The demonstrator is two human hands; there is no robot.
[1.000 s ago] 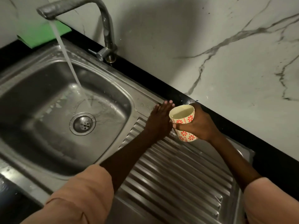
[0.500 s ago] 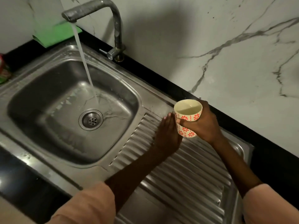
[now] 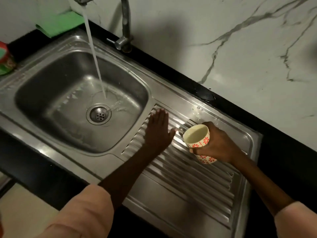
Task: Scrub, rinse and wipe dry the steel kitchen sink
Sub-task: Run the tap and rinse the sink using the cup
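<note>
While water runs, steel sink (image 3: 188,194) meets marble wall (image 3: 205,23)

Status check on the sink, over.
Left hand flat on the drainboard; right hand holding cup. Tap running into basin. Nothing blocking.

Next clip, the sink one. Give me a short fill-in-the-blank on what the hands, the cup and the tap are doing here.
1. The right hand holds a ____ patterned with red flowers.
2. The left hand lies flat, fingers straight, on the ridged ____ beside the basin.
3. Water from the tap is ____ and lands just behind the drain.

Missing words: cup; drainboard; running
</note>
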